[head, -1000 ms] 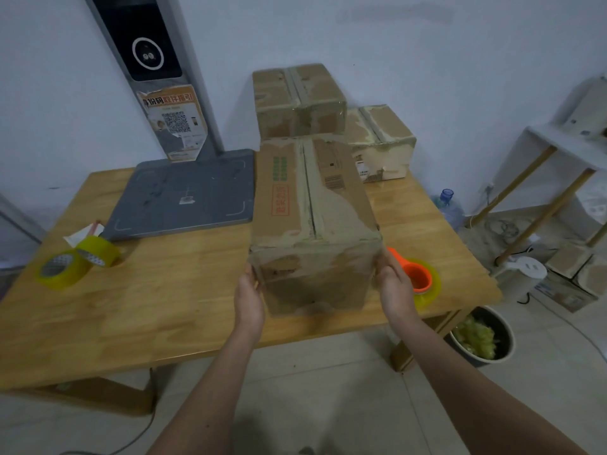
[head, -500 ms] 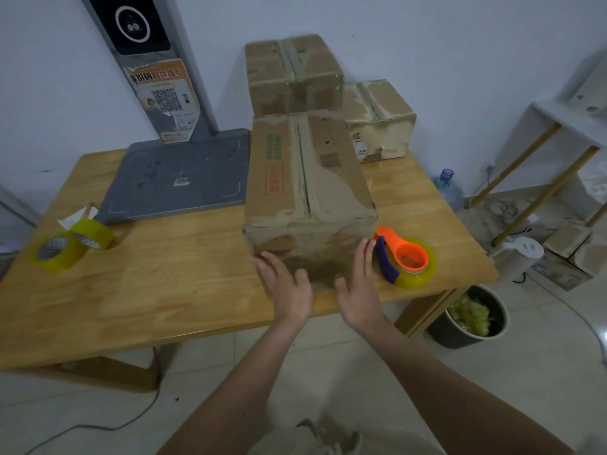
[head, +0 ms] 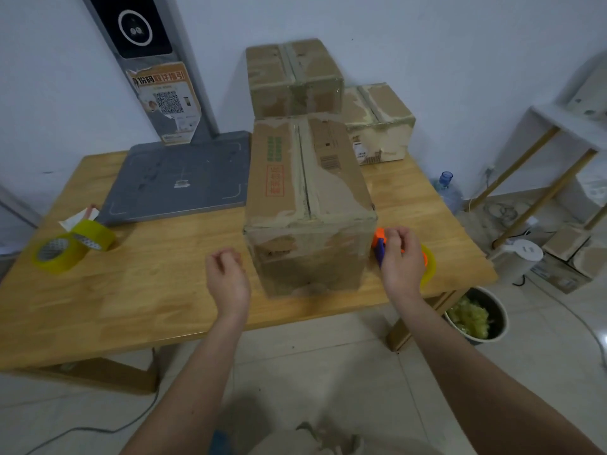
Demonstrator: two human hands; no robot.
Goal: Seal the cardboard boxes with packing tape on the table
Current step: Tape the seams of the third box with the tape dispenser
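Long cardboard box point(head: 308, 205) lies on the wooden table point(head: 147, 290), its length running from 6 toward 12 o'clock, near end close to the table's front edge. Top flaps are closed; the centre seam shows as a dark line along the top, with patches of old tape around it.

At 12 o'clock behind it: a second box point(head: 292, 77), taped along its top. At 1 o'clock, a third box point(head: 377, 123), also taped, just beside the second.

Left hand point(head: 226, 277) hovers over the table at 9 o'clock of the long box's near end, just beside it. Its fingers are loosely curled and hold nothing.

Right hand point(head: 402, 261) sits at 3 o'clock of the same end, on the tape dispenser point(head: 427, 261), an orange and blue holder with a yellowish roll. The fingers are curled over its orange top; the frame is blurred here, so the hold looks like a grip but I cannot confirm how firm it is. The dispenser rests on the table, just beside the box's right face.

At 9 o'clock, well apart from the box: two yellow tape rolls point(head: 70, 251), touching each other. At 11 o'clock, a grey flat platform point(head: 177, 178) with an upright post behind it.

On the floor at 4 o'clock: a bin point(head: 476, 316) with pale scraps inside.
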